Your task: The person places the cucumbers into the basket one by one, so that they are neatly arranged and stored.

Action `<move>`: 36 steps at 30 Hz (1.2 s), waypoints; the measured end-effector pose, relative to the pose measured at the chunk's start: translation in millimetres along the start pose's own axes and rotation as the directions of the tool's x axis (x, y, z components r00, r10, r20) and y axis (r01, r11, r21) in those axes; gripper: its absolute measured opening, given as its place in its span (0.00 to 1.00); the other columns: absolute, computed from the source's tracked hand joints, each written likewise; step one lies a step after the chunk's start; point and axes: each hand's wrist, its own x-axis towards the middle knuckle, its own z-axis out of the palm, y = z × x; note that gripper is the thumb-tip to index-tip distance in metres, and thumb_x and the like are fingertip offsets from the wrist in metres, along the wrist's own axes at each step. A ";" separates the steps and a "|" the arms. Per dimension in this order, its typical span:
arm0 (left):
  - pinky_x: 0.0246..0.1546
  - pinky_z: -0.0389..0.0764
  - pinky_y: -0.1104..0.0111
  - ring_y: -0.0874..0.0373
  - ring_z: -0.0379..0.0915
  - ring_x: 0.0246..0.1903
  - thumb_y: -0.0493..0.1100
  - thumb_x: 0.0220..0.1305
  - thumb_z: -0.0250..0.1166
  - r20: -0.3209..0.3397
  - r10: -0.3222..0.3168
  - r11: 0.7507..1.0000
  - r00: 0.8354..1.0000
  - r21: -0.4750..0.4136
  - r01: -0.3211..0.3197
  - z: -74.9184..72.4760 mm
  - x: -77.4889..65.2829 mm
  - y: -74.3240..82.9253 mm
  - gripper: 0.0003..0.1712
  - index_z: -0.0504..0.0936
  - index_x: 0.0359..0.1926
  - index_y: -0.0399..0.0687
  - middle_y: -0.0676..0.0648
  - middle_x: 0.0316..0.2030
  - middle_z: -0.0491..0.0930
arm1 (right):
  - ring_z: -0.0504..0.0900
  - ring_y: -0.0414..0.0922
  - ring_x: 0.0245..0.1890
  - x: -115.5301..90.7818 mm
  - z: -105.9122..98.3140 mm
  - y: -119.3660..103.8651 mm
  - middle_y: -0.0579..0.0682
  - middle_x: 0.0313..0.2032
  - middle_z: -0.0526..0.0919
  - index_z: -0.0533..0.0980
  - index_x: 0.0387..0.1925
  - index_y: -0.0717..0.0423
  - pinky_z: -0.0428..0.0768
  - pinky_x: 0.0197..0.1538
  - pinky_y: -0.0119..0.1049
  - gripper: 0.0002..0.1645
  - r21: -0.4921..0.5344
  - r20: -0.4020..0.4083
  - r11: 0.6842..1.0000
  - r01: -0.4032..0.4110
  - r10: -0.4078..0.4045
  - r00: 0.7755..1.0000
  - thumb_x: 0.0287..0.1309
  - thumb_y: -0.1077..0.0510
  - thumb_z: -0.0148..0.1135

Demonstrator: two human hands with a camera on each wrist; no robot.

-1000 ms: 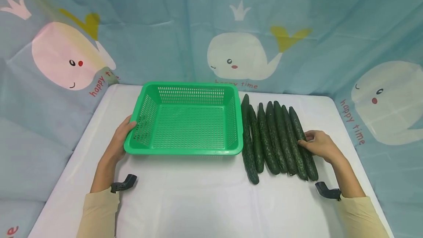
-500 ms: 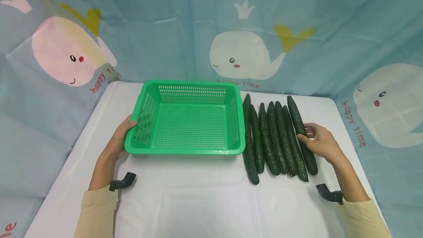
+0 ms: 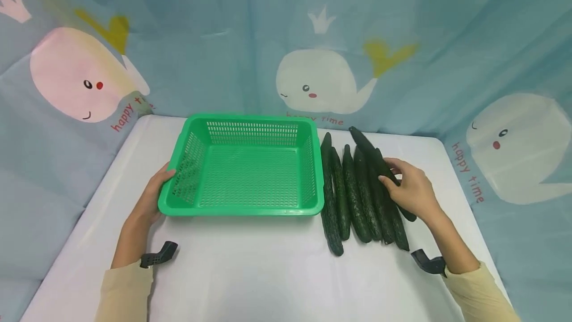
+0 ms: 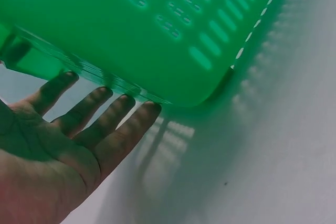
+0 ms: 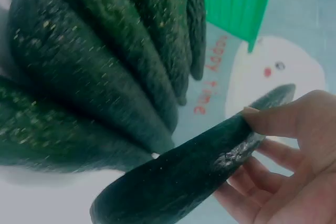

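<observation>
A dark green cucumber [image 3: 367, 149] is pinched between the thumb and fingers of my right hand [image 3: 413, 190]. It slants over the right end of a row of several cucumbers [image 3: 356, 205] in the head view. In the right wrist view the thumb lies on top of the held cucumber [image 5: 178, 169] and the fingers are beneath it. My left hand [image 3: 152, 195] holds the left side of a green plastic basket [image 3: 241, 211], thumb over the rim. From the left wrist, the fingertips [image 4: 149, 107] touch the basket's outer side from below.
The basket's slotted floor [image 3: 250, 178] is bare. Its right side stands close against the leftmost cucumber [image 3: 328, 198]. A white cloth [image 3: 250, 272] covers the table, and a blue curtain [image 3: 232, 63] with whale prints hangs behind and at both sides.
My right hand has lifted the rightmost cucumber from the row and carried it up and left, tilting it across its neighbours. The left hand keeps its hold on the basket.
</observation>
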 end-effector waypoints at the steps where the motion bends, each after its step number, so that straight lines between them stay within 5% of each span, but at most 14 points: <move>1: 0.50 0.87 0.78 0.76 0.80 0.54 0.58 0.82 0.40 -0.004 -0.006 1.000 1.000 0.014 0.006 -0.9 -1.7 0.2 0.43 0.39 0.86 0.44 0.31 0.78 0.59 | 0.86 0.63 0.38 -0.7 2.4 -4.3 0.71 0.55 0.85 0.75 0.69 0.63 0.82 0.32 0.51 0.30 -0.018 -0.011 1.000 0.023 -0.023 1.000 0.68 0.60 0.70; 3: 0.49 0.87 0.78 0.77 0.80 0.53 0.58 0.83 0.39 -0.001 -0.011 0.999 1.000 0.047 0.011 -2.8 -3.8 0.8 0.43 0.38 0.86 0.42 0.27 0.79 0.55 | 0.85 0.56 0.31 -1.6 6.7 -12.2 0.69 0.56 0.85 0.76 0.68 0.62 0.77 0.24 0.41 0.30 -0.059 -0.031 0.996 0.073 -0.075 0.997 0.67 0.61 0.71; 5: 0.47 0.88 0.76 0.75 0.82 0.51 0.57 0.84 0.39 0.008 -0.006 0.998 1.000 0.066 0.005 -5.5 -2.4 3.2 0.42 0.39 0.86 0.42 0.34 0.75 0.64 | 0.83 0.53 0.29 0.4 9.1 -19.5 0.66 0.55 0.86 0.77 0.67 0.60 0.70 0.21 0.35 0.30 -0.098 -0.065 0.988 0.123 -0.130 0.989 0.65 0.62 0.72; 9: 0.46 0.89 0.74 0.71 0.84 0.50 0.57 0.84 0.41 0.012 0.012 0.999 1.000 0.044 -0.013 -9.0 0.5 5.5 0.42 0.40 0.86 0.43 0.50 0.67 0.71 | 0.88 0.57 0.39 7.5 11.3 -35.3 0.63 0.55 0.87 0.75 0.69 0.58 0.79 0.24 0.41 0.33 -0.107 -0.108 0.975 0.194 -0.206 0.973 0.64 0.62 0.73; 13: 0.50 0.88 0.76 0.74 0.81 0.54 0.56 0.85 0.41 0.027 0.013 1.000 1.000 -0.010 -0.013 -12.1 0.5 7.0 0.43 0.36 0.86 0.40 0.34 0.74 0.59 | 0.88 0.58 0.49 16.6 11.8 -54.1 0.61 0.56 0.86 0.74 0.70 0.57 0.87 0.36 0.54 0.32 -0.042 -0.080 0.971 0.234 -0.237 0.968 0.67 0.61 0.71; 20: 0.51 0.88 0.75 0.73 0.82 0.55 0.55 0.86 0.42 0.074 0.003 0.998 0.997 -0.062 0.002 -9.7 1.5 5.9 0.43 0.33 0.85 0.39 0.32 0.74 0.61 | 0.87 0.55 0.52 24.9 11.0 -79.4 0.57 0.58 0.86 0.75 0.70 0.52 0.85 0.40 0.53 0.31 0.036 0.011 0.968 0.247 -0.247 0.969 0.69 0.57 0.71; 23: 0.53 0.87 0.75 0.74 0.81 0.56 0.55 0.86 0.41 0.082 0.006 0.998 0.997 -0.070 0.000 -8.8 1.8 6.2 0.43 0.33 0.85 0.39 0.20 0.78 0.43 | 0.87 0.54 0.53 30.1 11.0 -92.6 0.55 0.56 0.87 0.76 0.69 0.52 0.86 0.42 0.52 0.30 0.060 0.043 0.964 0.259 -0.261 0.964 0.68 0.56 0.72; 32: 0.55 0.85 0.79 0.77 0.79 0.56 0.55 0.85 0.42 0.048 -0.029 0.997 0.998 -0.073 0.032 -6.6 2.9 6.4 0.44 0.32 0.85 0.40 0.22 0.81 0.40 | 0.87 0.52 0.58 48.0 11.9 -132.8 0.52 0.63 0.84 0.76 0.69 0.51 0.88 0.49 0.53 0.29 0.103 0.123 0.952 0.289 -0.300 0.946 0.70 0.57 0.70; 36: 0.55 0.84 0.79 0.78 0.78 0.56 0.56 0.85 0.42 0.056 -0.034 0.996 0.998 -0.078 0.038 -7.2 3.9 7.6 0.45 0.32 0.85 0.41 0.22 0.81 0.39 | 0.87 0.51 0.57 57.4 17.3 -150.4 0.50 0.62 0.85 0.77 0.69 0.49 0.88 0.43 0.50 0.28 0.110 0.164 0.942 0.316 -0.331 0.929 0.70 0.55 0.69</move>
